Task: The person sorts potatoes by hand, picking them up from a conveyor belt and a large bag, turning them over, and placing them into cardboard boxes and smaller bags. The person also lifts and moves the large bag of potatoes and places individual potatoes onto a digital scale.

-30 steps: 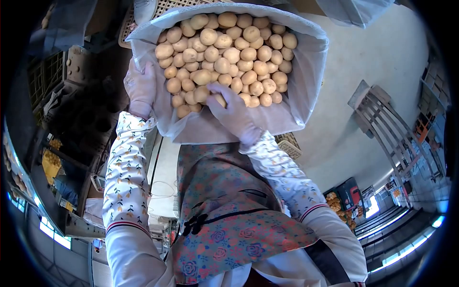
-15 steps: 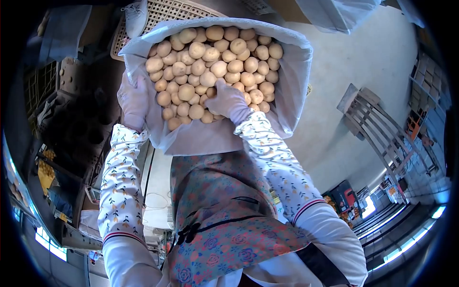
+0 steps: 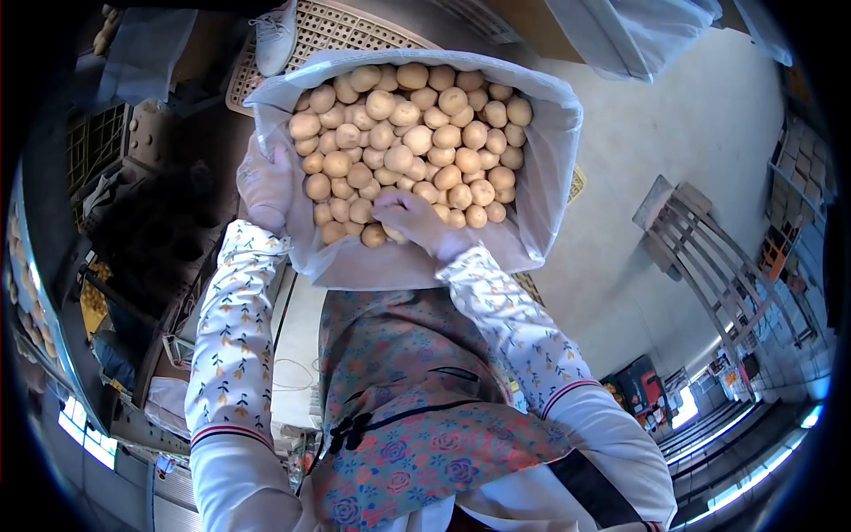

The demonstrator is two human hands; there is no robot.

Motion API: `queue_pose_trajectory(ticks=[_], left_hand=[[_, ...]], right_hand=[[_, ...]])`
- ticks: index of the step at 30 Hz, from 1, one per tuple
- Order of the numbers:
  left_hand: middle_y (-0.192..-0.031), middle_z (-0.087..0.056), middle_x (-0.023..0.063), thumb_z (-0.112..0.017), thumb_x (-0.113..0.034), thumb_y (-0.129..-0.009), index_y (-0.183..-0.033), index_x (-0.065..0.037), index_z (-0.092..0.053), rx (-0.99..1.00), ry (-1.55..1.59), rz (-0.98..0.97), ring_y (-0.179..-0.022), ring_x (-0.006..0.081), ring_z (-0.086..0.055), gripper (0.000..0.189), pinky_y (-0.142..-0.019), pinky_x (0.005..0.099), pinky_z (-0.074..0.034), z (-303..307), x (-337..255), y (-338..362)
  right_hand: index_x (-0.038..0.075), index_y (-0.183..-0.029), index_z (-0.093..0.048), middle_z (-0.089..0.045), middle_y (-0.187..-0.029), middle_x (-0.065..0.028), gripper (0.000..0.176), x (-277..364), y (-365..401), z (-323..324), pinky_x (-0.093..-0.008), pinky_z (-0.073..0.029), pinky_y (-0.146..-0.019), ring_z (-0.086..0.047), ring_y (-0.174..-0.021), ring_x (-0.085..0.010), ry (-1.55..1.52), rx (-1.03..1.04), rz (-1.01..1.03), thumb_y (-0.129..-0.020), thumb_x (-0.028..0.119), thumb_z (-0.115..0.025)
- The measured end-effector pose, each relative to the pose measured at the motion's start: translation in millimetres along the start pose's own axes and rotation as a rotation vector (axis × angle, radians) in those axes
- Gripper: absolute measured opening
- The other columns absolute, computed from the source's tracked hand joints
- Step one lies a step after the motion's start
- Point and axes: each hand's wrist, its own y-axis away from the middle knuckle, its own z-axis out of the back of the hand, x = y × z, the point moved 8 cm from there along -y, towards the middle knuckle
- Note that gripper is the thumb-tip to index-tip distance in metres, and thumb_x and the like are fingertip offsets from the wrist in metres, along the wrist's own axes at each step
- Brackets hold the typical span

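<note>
A box with a white liner [image 3: 355, 269] stands before me, filled with round, pale tan pieces of produce [image 3: 401, 160], potato-like in look. My left hand [image 3: 266, 184], in a thin pale glove, grips the liner-covered left edge of the box, its thumb bent over the rim. My right hand [image 3: 414, 218], gloved too, is inside the box over the produce near the front side. Its fingers curl down among the pieces, and what lies under them is mostly hidden.
A perforated cream crate [image 3: 337, 28] lies behind the box, with a white shoe [image 3: 274, 40] beside it. To the right a slatted wooden rack [image 3: 709, 257] stands on the pale floor. Another plastic-lined box [image 3: 612, 35] is at the top right.
My right hand has shifted toward the box's front side, its fingers curling further in. The box and my left hand appear slightly further right and lower in view.
</note>
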Motion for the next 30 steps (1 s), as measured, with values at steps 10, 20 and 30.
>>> queue_pose_trajectory(ticks=[10,20,30], left_hand=[[-0.100,-0.069,0.0207,-0.056,-0.029,-0.092,-0.123,-0.011,-0.058,-0.053,0.051,-0.034,-0.093,0.0415,-0.065,0.036,-0.083,0.0506,-0.051,-4.2,-2.4,3.8],[-0.120,-0.060,0.0248,-0.074,-0.032,-0.081,-0.137,-0.006,-0.044,0.199,0.706,-0.062,-0.108,0.0389,-0.061,0.069,-0.091,0.0446,-0.050,-8.7,31.1,15.8],[-0.121,-0.058,0.0076,-0.059,-0.022,-0.098,-0.143,0.001,-0.039,0.700,1.559,-0.082,-0.099,0.0105,-0.060,0.054,-0.085,0.0271,-0.052,252.0,78.8,103.8]], right_hand=[[0.009,-0.153,-0.027,-0.049,-0.137,-0.0142,0.086,131.4,120.0,-53.3,-0.0314,-0.047,-0.098,-0.056,-0.119,-0.0234,-0.542,0.304,0.249,-0.077,-0.010,-0.063],[-0.002,-0.143,-0.041,-0.054,-0.129,-0.0106,0.075,236.7,137.7,-162.1,-0.0288,-0.043,-0.101,-0.052,-0.118,-0.0151,0.103,-0.107,0.695,-0.078,0.004,-0.078],[0.001,-0.141,-0.040,-0.051,-0.122,-0.0072,0.053,274.7,108.4,-323.5,-0.0255,-0.047,-0.091,-0.053,-0.104,-0.0109,-0.044,0.059,0.540,-0.094,0.008,-0.063]])
